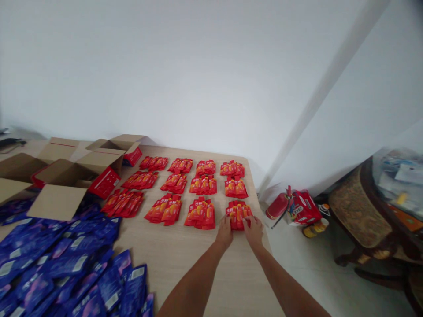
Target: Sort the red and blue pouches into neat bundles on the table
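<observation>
My left hand (225, 230) and my right hand (254, 229) are at the near right corner of the table, one on each side of a small stack of red snack pouches (238, 210). The fingers of both hands are bent in against the pouches' near edges and cover part of them. The pouches lie flat, overlapping, with orange pictures and white print on the front. Just to the left lies another stack of red pouches (200, 213), and behind my hands a further one (235, 188). More such stacks stand in rows across the table.
Blue pouches (76, 259) lie heaped at the left front. Open cardboard boxes (59, 200) stand behind them. The wooden table (172, 259) ends at the right; beyond it on the floor are a fire extinguisher (277, 206), a red package (304, 208), a bottle (315, 228) and a carved chair (355, 207).
</observation>
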A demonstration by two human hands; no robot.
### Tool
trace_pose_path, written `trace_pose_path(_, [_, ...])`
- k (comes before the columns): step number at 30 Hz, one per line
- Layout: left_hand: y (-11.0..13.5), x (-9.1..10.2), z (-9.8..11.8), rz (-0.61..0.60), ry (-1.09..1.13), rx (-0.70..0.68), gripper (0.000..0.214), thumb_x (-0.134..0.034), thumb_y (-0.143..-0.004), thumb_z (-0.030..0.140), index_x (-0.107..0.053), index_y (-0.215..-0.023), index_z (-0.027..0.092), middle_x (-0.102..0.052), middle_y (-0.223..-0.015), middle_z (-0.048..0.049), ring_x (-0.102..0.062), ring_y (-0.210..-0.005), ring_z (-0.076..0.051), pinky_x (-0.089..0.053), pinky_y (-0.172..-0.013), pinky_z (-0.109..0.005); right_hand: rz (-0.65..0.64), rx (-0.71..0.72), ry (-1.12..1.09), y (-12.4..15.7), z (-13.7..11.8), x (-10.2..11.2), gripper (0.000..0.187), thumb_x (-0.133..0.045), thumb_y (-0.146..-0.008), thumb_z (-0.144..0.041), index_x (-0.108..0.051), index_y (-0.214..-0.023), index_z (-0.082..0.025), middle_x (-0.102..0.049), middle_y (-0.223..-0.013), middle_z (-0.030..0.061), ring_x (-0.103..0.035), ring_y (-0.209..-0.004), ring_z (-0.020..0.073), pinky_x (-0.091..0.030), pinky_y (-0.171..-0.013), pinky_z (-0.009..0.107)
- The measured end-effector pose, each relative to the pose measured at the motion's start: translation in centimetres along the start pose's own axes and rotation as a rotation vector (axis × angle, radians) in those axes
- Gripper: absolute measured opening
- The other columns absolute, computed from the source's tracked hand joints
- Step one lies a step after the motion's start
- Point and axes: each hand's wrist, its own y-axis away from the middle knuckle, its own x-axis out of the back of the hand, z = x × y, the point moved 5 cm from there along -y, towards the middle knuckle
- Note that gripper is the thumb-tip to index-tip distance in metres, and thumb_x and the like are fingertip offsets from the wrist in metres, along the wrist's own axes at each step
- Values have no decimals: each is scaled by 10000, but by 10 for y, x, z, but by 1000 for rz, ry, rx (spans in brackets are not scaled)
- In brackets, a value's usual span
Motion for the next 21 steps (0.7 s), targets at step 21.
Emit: trace_pose_path(21, [17,6,-8,-171,-47,47,888,-432,-483,-58,-313,-1356,53,-277,-1447,-194,-212,-1362,-271,-194,-1128,-384,46,5,44,8,-4,2,344,-425,-789,-435,-618,-961,-209,-577,-1084,160,-506,-1048,320,-412,-805,458])
